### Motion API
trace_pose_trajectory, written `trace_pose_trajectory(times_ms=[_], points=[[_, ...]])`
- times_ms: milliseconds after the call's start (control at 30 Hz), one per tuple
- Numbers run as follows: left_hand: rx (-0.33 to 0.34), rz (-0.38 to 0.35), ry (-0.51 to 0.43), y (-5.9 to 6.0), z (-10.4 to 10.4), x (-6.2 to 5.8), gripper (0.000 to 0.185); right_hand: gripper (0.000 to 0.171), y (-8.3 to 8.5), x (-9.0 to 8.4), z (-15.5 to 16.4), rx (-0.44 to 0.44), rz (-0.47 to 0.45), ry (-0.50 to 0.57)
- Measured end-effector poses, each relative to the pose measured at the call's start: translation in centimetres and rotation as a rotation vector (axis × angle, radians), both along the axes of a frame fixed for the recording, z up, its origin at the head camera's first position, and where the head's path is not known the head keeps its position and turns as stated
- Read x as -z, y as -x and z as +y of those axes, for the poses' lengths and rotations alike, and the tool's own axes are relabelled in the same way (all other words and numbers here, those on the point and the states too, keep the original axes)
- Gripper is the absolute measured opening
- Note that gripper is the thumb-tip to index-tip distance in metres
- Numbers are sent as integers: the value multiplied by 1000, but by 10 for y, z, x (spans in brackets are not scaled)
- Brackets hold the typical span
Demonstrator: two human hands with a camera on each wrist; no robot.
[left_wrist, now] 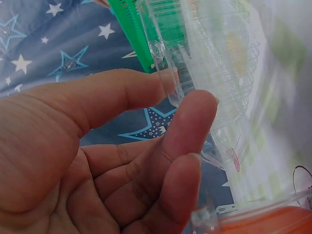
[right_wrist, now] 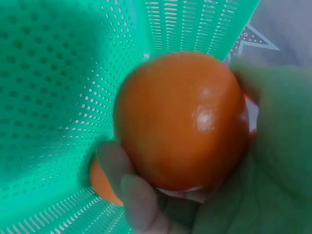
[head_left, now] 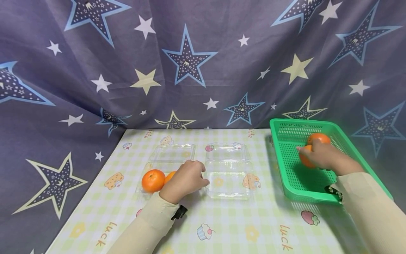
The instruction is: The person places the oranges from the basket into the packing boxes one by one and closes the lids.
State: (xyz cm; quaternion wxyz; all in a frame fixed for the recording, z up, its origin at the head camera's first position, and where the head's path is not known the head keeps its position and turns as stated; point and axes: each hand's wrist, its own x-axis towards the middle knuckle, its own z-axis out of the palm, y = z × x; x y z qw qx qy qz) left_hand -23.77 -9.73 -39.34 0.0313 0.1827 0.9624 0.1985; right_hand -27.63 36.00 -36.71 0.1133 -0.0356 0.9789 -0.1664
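Note:
In the green basket (head_left: 287,190), my right hand (head_left: 323,155) grips an orange (right_wrist: 180,122), fingers curled round it from the side and below. A second orange (head_left: 319,137) lies in the basket just behind the held one. My left hand (head_left: 187,178) is at the left edge of the right clear plastic box (head_left: 229,185), its fingers loosely bent. Thumb and forefinger are apart, their tips right at the box's rim in the left wrist view. Beside that hand, the left clear box (head_left: 172,155) holds an orange (head_left: 153,181) and another orange (head_left: 169,176), partly hidden by the hand.
Both clear boxes have their lids folded back, away from me. They stand on a checked tablecloth (head_left: 228,218) with printed cakes and fruit. A dark star-patterned curtain (head_left: 203,91) hangs right behind the table. The basket's raised walls surround my right hand.

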Motion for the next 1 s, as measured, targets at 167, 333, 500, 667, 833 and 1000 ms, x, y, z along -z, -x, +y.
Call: trace_pose_trajectory(times_ms=[167,333,500,667,833,1000], points=[[1,-5,1,-1,0,-2,25,85,2,0,3,-18,53,0],[-1,-9,2,-1,0,-2,27,72,5,1,6,-16,89,-25],[3,1,8,-1,0,-1,40,73,5,0,5,12,154,-3],[2,2,9,0,-1,0,36,82,2,-4,2,45,174,23],[-1,-7,16,0,-1,1,35,96,0,-7,-1,69,204,12],[-18,-26,15,1,0,1,22,97,-3,-11,-5,78,251,10]])
